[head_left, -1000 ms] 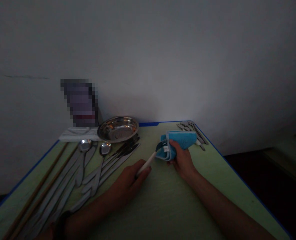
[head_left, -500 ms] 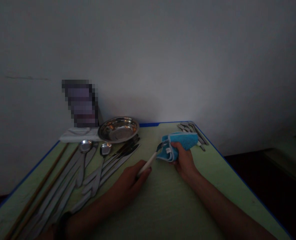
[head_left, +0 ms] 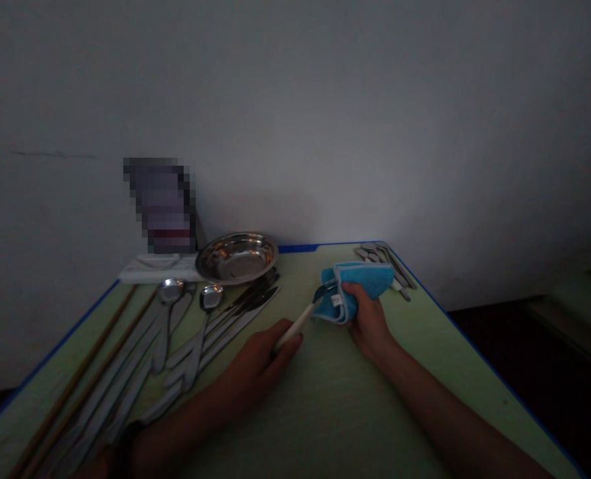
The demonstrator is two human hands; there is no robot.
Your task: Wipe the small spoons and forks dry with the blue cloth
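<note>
My left hand (head_left: 260, 362) rests on the green table (head_left: 335, 406) and grips the white handle of a utensil (head_left: 298, 324). The utensil's metal head pokes into a folded blue cloth (head_left: 358, 287). My right hand (head_left: 368, 319) is closed around that cloth, thumb on top, pressing it onto the metal end. Whether the head is a spoon or a fork is hidden by the cloth.
A steel bowl (head_left: 236, 256) sits at the back by the wall, beside a white folded cloth (head_left: 158, 267). Several spoons, knives and long utensils (head_left: 176, 336) lie spread at the left. Several more pieces of cutlery (head_left: 385, 263) lie at the back right corner.
My right hand shifted the blue cloth slightly along the utensil's metal end, back and forth. My left hand has stayed in place on the handle.
</note>
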